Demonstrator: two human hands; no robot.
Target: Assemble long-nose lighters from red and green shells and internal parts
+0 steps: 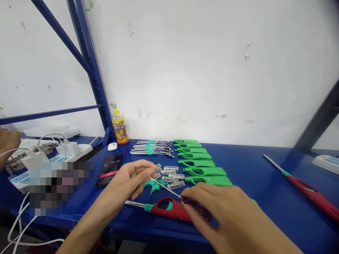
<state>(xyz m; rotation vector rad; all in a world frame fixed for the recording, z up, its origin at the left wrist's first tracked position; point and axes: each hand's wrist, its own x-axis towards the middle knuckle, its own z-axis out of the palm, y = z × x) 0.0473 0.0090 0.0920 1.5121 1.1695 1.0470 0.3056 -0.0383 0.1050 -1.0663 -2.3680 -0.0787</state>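
Observation:
My right hand [225, 208] is wrapped round the dark red handle of a screwdriver [167, 188], its thin shaft pointing left. At the far end of that shaft, the thumb and forefinger of my left hand [123, 185] are pinched on the tip; whether a small part is also between them I cannot tell. Below both hands lies a red long-nosed lighter [172, 210] with a green trigger, partly covered by my right hand. Just beyond the shaft are loose green triggers [153, 186] and several clear fuel tanks [174, 176]. A row of green lighter shells [205, 171] lies behind my right hand.
Metal lighter tubes with wires [148, 147] lie near the wall. Another red lighter [304, 187] rests at the right. Leftward are a phone [109, 169], a white earphone case [112, 146], a drink bottle [120, 128] and power strips [71, 153] with cables. Another person's hand [9, 143] shows far left.

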